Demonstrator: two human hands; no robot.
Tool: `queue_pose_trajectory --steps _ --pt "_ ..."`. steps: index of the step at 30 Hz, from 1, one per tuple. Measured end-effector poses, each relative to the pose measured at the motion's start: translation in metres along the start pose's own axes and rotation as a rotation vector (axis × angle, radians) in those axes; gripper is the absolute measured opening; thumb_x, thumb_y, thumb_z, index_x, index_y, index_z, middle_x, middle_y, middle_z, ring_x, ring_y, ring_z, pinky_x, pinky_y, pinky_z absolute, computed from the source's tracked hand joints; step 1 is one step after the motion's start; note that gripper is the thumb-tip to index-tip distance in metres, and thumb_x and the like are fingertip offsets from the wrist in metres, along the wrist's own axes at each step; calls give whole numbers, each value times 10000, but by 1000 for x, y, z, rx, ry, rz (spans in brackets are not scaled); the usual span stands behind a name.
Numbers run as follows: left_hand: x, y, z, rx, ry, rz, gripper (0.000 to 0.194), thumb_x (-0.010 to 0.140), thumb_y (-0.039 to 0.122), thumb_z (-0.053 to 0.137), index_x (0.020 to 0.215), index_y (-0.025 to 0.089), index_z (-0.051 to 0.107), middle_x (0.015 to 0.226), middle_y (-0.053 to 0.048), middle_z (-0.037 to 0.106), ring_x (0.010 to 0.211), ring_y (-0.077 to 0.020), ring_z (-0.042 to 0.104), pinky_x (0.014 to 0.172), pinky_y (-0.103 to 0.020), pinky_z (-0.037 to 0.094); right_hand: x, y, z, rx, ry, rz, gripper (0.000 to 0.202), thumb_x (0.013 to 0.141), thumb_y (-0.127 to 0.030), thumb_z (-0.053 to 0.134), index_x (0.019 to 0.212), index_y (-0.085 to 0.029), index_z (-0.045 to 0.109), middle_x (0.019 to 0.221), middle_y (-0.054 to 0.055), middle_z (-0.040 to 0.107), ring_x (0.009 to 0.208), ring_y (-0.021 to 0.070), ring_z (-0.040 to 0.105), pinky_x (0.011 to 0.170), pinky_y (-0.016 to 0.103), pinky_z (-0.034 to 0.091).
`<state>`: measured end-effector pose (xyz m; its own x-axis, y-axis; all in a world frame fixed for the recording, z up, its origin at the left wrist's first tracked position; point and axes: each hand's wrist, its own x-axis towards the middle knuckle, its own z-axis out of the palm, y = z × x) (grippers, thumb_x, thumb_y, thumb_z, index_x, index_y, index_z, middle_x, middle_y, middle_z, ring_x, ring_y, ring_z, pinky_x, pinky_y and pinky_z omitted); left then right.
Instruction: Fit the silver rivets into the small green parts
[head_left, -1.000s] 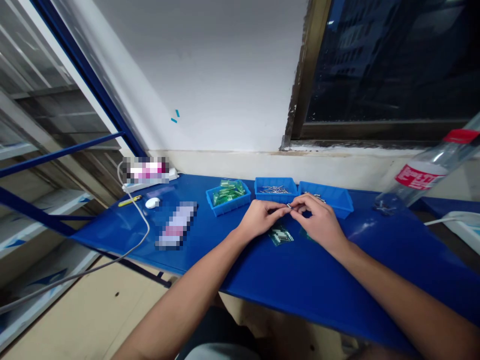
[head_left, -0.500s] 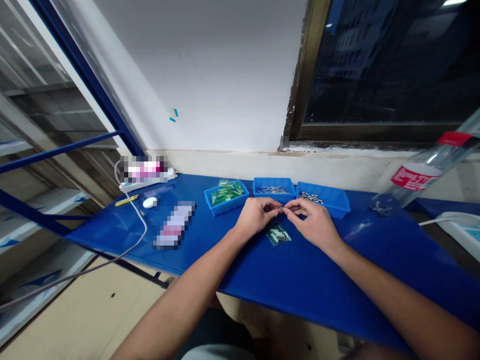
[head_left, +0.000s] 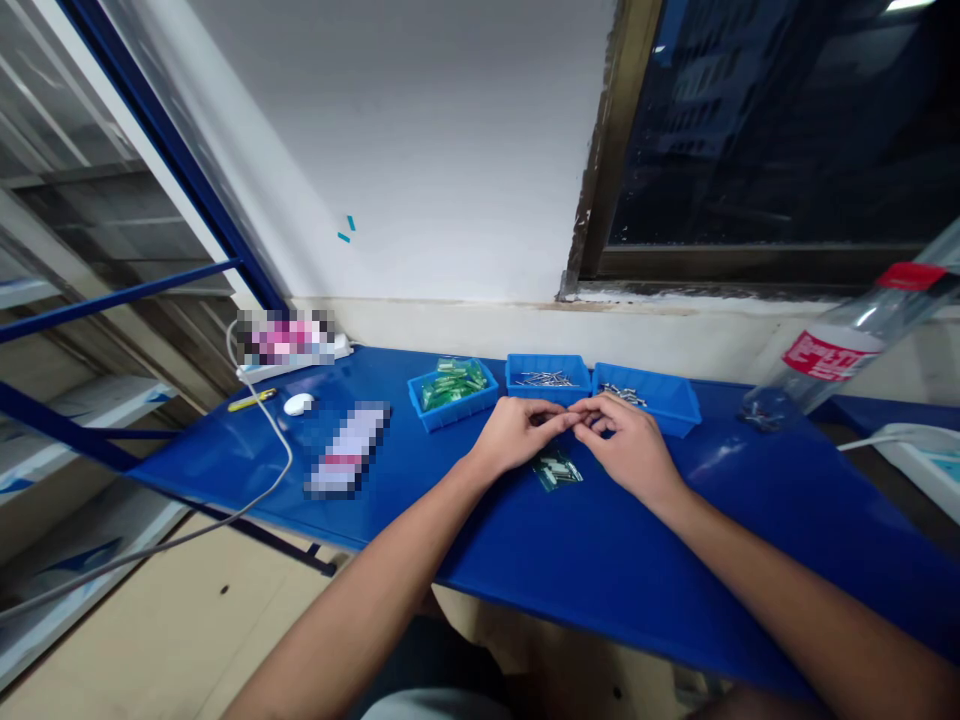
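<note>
My left hand (head_left: 519,432) and my right hand (head_left: 621,436) meet at the fingertips above the blue table. Both are pinched closed, and whatever lies between their fingertips is too small to make out. Just below them a small clear bag (head_left: 557,470) with metal pieces lies on the table. Behind my left hand stand a blue bin of green bags (head_left: 453,392) and a blue bin with thin metal pins (head_left: 549,378). Beyond my right hand is a third blue bin (head_left: 667,402) with short metal parts at its left end.
A clear bottle with a red cap (head_left: 832,352) leans at the right. On the left are a white mouse (head_left: 299,404), a yellow cutter (head_left: 252,400), a blurred-out flat object (head_left: 349,450), a cable (head_left: 291,455) and a white power strip (head_left: 341,348).
My fingertips have closed in on each other, and my left fingers and thumb now reach slightly further right. The bag and bins have stayed in place.
</note>
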<state>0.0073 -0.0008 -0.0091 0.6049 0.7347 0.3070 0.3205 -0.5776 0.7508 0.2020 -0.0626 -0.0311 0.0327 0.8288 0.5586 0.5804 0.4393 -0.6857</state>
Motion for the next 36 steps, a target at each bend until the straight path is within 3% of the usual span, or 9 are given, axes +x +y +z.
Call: queue_pose_trajectory --steps 5,11,15,18,22,26,29,32,36 --pt "2 -6 2 -113 54 -46 272 929 333 740 1131 171 824 1097 -61 826 1001 -240 785 863 -278 598 -1 4 3 74 -36 16 153 969 -330 642 1053 -240 733 1063 65 741 871 203 725 772 353 637" --pt "4 -12 2 -73 33 32 182 902 187 740 1060 183 831 1033 -49 835 946 -215 798 866 -282 613 -2 5 8 179 8 171 252 930 -433 710 1063 -221 680 986 82 751 867 228 748 746 359 648" --pt "5 -16 8 -247 64 -4 323 844 51 728 1151 144 765 1050 -86 828 944 -203 801 873 -292 631 -2 4 8 174 -6 160 208 896 -375 732 1022 -220 674 971 75 754 870 220 738 762 348 632" --pt "4 -16 9 -335 74 1 345 874 56 693 1209 135 718 1061 -100 823 966 -199 799 885 -302 633 -2 2 8 144 -40 109 186 903 -334 714 1046 -222 675 973 67 744 859 209 721 751 336 618" --pt "3 -12 5 -193 100 46 254 937 166 680 1186 158 726 1053 -80 820 966 -202 791 888 -305 623 2 -3 2 -32 -30 -59 148 965 -278 624 1082 -229 701 987 61 722 796 188 669 714 332 580" --pt "3 -12 0 78 130 90 257 928 87 609 1124 181 745 1106 -60 808 1018 -212 766 930 -322 598 12 2 -15 -296 105 -248 161 999 -234 574 1089 -225 707 1036 73 731 973 235 652 914 403 541" --pt "4 -15 -2 112 154 59 431 901 0 521 1248 184 699 1146 -54 799 1030 -200 758 927 -313 594 18 16 -30 -526 186 -236 176 1001 -246 578 1088 -212 727 1040 93 751 1051 289 609 961 458 498" --pt "4 -17 -3 91 192 16 428 915 17 505 1267 182 684 1130 -49 799 976 -190 758 883 -301 598 19 30 -41 -717 215 -169 214 989 -269 600 1123 -216 757 1046 108 753 1082 339 568 955 504 465" --pt "3 -17 -3 86 212 -6 391 930 49 506 1243 186 695 1111 -47 798 966 -195 753 883 -306 593 16 30 -44 -690 112 -253 236 1008 -261 572 1143 -207 758 1094 111 743 1083 307 597 966 448 486"
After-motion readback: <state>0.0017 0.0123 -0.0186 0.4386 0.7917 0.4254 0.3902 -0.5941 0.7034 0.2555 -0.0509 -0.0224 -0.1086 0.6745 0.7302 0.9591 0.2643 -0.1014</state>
